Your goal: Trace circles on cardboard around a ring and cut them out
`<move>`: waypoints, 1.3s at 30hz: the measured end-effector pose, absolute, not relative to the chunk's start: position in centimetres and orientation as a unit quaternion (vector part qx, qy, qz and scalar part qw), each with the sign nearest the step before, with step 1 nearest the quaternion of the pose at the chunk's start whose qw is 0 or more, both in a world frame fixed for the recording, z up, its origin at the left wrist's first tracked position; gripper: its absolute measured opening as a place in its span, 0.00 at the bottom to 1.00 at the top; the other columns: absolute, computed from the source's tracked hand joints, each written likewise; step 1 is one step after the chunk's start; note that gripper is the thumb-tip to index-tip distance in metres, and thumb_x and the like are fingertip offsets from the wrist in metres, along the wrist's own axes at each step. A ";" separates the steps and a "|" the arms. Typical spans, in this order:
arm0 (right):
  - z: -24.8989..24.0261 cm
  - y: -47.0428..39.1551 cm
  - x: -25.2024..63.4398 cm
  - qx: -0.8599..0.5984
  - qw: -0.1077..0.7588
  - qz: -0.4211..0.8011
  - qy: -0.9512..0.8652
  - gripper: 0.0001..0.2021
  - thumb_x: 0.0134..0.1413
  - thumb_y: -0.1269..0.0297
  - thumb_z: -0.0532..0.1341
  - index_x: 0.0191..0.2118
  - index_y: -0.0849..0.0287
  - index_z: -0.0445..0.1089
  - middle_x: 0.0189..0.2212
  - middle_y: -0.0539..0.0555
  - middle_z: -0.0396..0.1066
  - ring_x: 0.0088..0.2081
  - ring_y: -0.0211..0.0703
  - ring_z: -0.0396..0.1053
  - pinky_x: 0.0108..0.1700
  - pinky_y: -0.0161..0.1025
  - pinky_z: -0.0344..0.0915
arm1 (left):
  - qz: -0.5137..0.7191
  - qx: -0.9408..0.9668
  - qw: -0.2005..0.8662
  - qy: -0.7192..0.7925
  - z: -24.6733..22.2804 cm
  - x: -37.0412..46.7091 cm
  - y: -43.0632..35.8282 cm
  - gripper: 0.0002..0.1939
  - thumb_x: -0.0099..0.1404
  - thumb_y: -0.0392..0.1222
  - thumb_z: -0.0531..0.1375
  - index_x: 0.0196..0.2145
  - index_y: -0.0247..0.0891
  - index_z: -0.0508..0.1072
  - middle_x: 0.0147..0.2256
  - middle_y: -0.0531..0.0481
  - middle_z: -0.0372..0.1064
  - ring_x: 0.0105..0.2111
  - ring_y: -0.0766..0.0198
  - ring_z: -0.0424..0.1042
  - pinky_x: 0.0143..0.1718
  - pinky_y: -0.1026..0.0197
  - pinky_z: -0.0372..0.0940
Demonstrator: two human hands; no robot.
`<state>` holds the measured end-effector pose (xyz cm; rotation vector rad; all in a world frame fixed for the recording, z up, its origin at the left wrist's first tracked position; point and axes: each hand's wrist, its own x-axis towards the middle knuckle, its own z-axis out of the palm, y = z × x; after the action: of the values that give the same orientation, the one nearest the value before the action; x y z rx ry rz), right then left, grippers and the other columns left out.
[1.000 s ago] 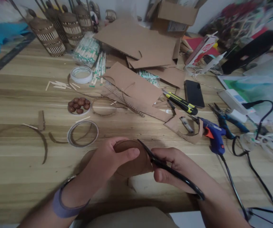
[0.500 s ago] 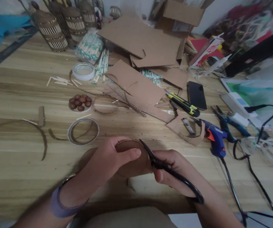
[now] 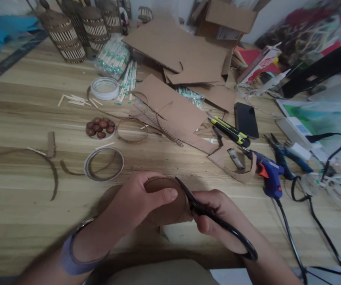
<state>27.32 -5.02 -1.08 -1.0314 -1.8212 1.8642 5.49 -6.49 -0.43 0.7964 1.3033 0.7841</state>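
Observation:
My left hand [image 3: 137,198] grips a piece of brown cardboard [image 3: 170,208], thumb on top and the fingers hidden beneath. A curved line is drawn on the cardboard. In my right hand [image 3: 218,213] is a pair of black scissors [image 3: 201,208], whose blades lie along the cardboard's right edge, tips pointing away from me. One handle loop sticks out past the palm. Whether the blades are fully together I cannot tell. Beyond my left wrist lies a tape ring [image 3: 103,164] with a brown strip through it.
A blue glue gun [image 3: 269,174], pliers [image 3: 287,156], a yellow-black utility knife [image 3: 230,130] and a phone [image 3: 246,120] lie to the right. Cardboard sheets [image 3: 173,51] cover the back. A dish of brown balls [image 3: 100,127] and a white tape roll [image 3: 104,88] are on the left.
The scissors and my right hand have shifted slightly toward me and to the right. The cardboard has tilted a little in my left hand, which keeps its hold.

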 end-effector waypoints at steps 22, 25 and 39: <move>-1.6 -5.3 27.5 -0.358 0.163 0.660 -0.640 0.35 0.54 0.27 0.60 0.30 0.62 0.71 0.23 0.45 0.54 0.26 0.34 0.48 0.26 0.34 0.46 | 0.289 0.387 0.663 0.572 0.2 4.9 -6.3 0.13 0.53 0.48 0.68 0.36 0.40 0.83 0.33 0.52 0.82 0.36 0.56 0.77 0.38 0.60 0.68; -1.6 -5.3 27.6 -0.359 0.163 0.660 -0.640 0.35 0.54 0.26 0.60 0.29 0.62 0.70 0.22 0.45 0.54 0.25 0.34 0.48 0.25 0.34 0.46 | 0.287 0.395 0.658 0.573 0.1 4.9 -6.4 0.13 0.53 0.48 0.68 0.35 0.41 0.83 0.33 0.53 0.82 0.36 0.56 0.76 0.37 0.60 0.68; -1.7 -5.2 27.7 -0.362 0.154 0.655 -0.646 0.34 0.55 0.28 0.60 0.28 0.61 0.69 0.22 0.45 0.56 0.25 0.34 0.50 0.25 0.33 0.47 | 0.281 0.387 0.653 0.587 0.0 4.9 -6.5 0.13 0.51 0.48 0.68 0.35 0.42 0.83 0.34 0.53 0.83 0.38 0.54 0.78 0.38 0.59 0.68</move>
<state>27.65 -5.23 -1.70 -1.0372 -1.8506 1.8763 4.88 -6.47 0.02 0.8777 1.3313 0.6374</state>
